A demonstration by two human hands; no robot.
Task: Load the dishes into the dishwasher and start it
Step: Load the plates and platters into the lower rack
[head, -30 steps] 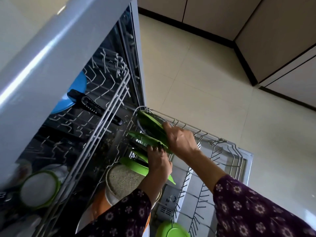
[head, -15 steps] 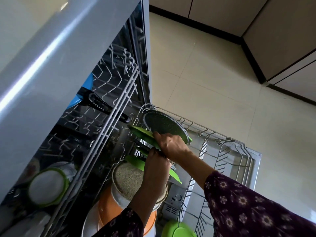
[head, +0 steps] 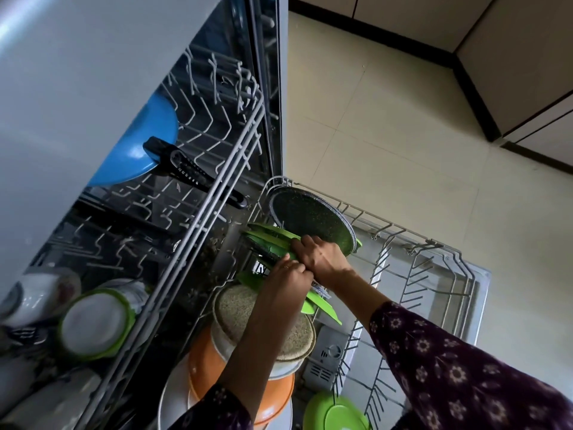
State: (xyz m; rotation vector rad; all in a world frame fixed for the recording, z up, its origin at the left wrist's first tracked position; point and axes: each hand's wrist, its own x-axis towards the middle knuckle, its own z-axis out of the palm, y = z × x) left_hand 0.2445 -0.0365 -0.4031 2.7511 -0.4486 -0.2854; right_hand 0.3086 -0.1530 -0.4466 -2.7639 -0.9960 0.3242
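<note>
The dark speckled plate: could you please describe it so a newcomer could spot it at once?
Find the lower rack, pulled out of the dishwasher. At its far corner, just beyond the right hand, a round plate stands on edge. It alone is dark and speckled; the green plates beside it are plain and bright.

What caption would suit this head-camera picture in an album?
Left hand and right hand grip green plates beside a dark speckled plate in the dishwasher's lower rack.

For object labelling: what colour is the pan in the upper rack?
The pan is blue; head view.
</note>
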